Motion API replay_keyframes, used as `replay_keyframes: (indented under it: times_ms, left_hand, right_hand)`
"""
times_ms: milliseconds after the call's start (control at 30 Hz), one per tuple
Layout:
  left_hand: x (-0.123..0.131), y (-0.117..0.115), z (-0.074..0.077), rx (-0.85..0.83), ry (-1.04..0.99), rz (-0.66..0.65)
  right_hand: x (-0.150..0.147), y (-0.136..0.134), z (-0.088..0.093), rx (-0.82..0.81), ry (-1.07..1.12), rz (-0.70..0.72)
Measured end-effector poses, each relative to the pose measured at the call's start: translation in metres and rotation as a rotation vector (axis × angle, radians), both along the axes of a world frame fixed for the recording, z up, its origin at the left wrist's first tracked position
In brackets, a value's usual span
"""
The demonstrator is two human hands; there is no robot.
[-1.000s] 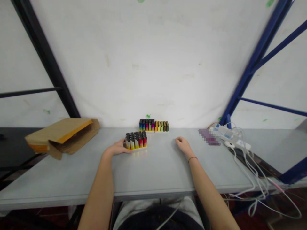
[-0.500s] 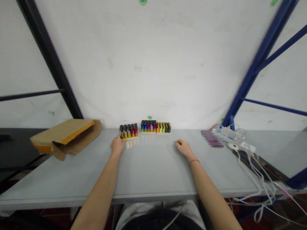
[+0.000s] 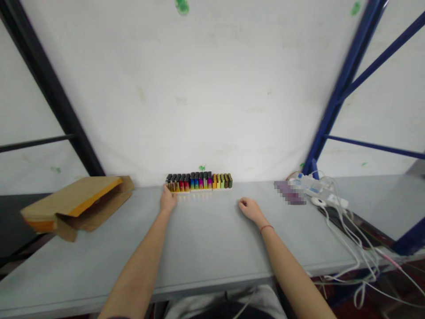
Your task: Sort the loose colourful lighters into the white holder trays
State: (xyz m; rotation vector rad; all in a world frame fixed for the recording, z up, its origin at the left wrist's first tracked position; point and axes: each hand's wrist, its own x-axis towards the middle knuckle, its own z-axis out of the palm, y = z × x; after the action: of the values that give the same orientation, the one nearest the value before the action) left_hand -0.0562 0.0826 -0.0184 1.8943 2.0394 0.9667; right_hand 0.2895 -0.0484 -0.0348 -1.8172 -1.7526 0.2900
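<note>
Several disposable lighters in many colours stand upright in one long, tight row at the far edge of the grey table. My left hand touches the left end of this row with its fingertips and does not lift it. My right hand rests loosely curled on the table, apart from the row and holding nothing. The lighters' bases are partly hidden by the row's low holders.
A folded cardboard box lies at the table's left end. On the right sit a pixelated purple object, a white power strip and tangled white cables. Blue and black metal frames stand against a white backdrop.
The front block of lighters has moved from the table's middle to its far edge, with my left hand following it. It now abuts the other lighters. My right hand has barely moved.
</note>
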Motion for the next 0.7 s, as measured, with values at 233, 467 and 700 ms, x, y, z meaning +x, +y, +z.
replay_keyframes:
  times_ms: [233, 467, 700]
  left_hand:
    - [0.006, 0.005, 0.009, -0.005, 0.007, 0.024]
    - [0.034, 0.001, 0.012, -0.009, -0.032, 0.212]
    - [0.039, -0.025, -0.003, 0.046, 0.003, 0.039]
  right_hand:
    - [-0.001, 0.000, 0.000, -0.002, -0.056, -0.001]
    - [-0.003, -0.002, 0.003, -0.010, -0.066, 0.003]
    - [-0.013, -0.010, 0.007, -0.022, -0.198, -0.130]
